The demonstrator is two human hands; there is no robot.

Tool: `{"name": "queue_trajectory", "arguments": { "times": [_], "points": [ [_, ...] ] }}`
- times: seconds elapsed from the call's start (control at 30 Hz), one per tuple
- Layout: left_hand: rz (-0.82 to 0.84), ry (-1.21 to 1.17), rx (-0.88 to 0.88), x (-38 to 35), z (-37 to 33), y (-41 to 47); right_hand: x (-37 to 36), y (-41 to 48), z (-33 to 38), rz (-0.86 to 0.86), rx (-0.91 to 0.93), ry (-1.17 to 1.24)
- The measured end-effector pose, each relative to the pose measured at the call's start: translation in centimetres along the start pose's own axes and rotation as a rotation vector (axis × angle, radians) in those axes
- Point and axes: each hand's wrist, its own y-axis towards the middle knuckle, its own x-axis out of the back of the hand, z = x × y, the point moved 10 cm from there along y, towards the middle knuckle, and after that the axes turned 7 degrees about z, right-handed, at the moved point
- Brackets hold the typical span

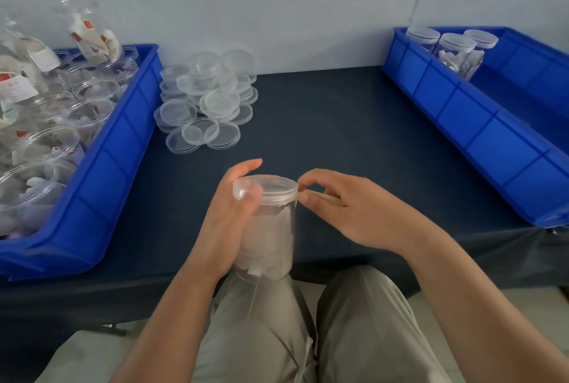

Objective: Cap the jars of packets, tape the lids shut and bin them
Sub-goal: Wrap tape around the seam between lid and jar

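A: Largest item first?
B: Bench [323,124], dark blue cover, against a pale wall.

A: Containers?
B: Left bin [117,173], blue, crowded with open jars [92,111] of packets, a few stacked above the rim. Right bin [462,124], blue, with three capped jars [455,43] at its far end, touching one another.

A: Loose stock?
B: Pile of clear lids [206,102] on the bench, just beside the left bin.

A: Work piece?
B: One jar [271,228] of white packets, upright at the near edge of the bench, base over the person's knee. Lid [268,187] seated on top.

A: Hands?
B: Left hand [228,219] wraps the jar wall, thumb on the lid's rim, fingers behind. Right hand [345,207] sits just beside the lid, thumb and forefinger pinching a thin pale strip [320,196] that runs to the lid's side.

A: Strip material?
B: Cannot tell; motion blur.
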Motion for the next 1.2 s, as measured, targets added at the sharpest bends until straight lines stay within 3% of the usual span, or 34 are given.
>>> {"name": "queue_trajectory", "arguments": {
  "times": [0.13,0.3,0.6,0.87,1.03,1.2],
  "points": [
    [-0.124,0.137,-0.019,0.8,-0.8,-0.1,0.1,-0.3,0.1,-0.060,-0.013,-0.004],
    [-0.144,0.284,-0.062,0.6,-2.4,0.3,-0.2,-0.4,0.6,-0.104,0.012,-0.052],
    [-0.331,0.349,-0.077,2.2,-3.3,-0.2,-0.6,-0.9,1.9,-0.038,0.083,-0.050],
    [-0.413,0.539,-0.175,0.6,-5.1,-1.4,0.1,-1.2,3.1,-0.342,-0.033,-0.359],
    [-0.451,0.637,-0.238,0.4,-5.7,-1.8,0.0,-0.1,3.1,-0.378,-0.066,-0.389],
    [-0.480,0.569,-0.305,0.9,-6.7,-3.0,0.6,2.8,2.8,-0.420,-0.116,-0.420]
  ]
}}
